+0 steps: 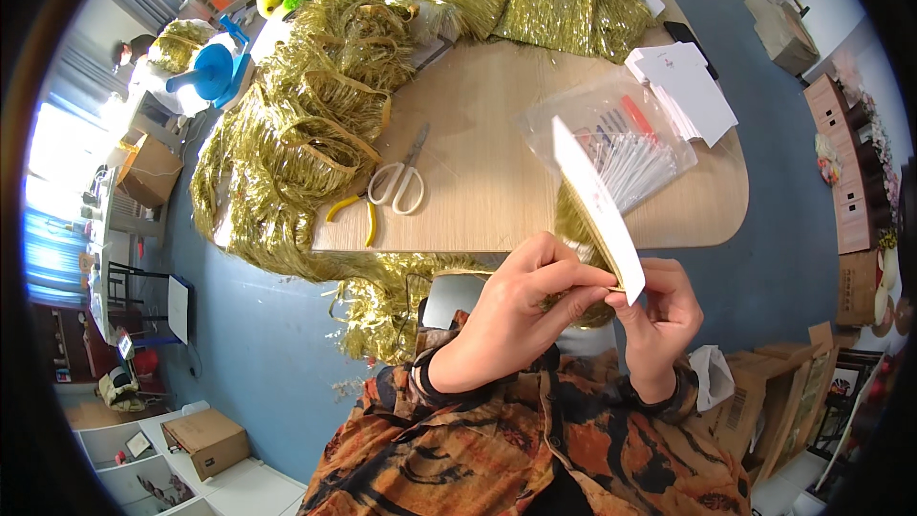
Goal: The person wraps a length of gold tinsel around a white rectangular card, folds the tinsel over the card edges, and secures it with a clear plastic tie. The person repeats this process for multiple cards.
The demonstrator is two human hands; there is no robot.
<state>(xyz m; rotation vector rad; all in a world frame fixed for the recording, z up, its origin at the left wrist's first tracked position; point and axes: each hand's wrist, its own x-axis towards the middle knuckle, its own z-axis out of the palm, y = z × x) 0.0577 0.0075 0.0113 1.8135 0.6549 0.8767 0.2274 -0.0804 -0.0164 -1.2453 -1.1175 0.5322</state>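
Between my two hands, over the table's near edge, a white card [600,201] stands nearly edge-on. A length of gold tinsel fringe [571,211] lies along the card's left side, its woven band against it. The thumb and fingers of my left hand [534,301] pinch the band at the card's lower end. My right hand [659,319] grips the same lower corner of the card from the right. Behind the card lies a clear plastic bag of white cable ties [634,168], partly hidden by it.
A heap of gold tinsel fringe [308,115] covers the table's left and hangs over its edge. White-handled scissors [397,183] and yellow-handled pliers [351,211] lie beside it. Carded fringes [548,7] lie at the back, a stack of white cards [684,93] at right. A blue reel [213,72] stands far left.
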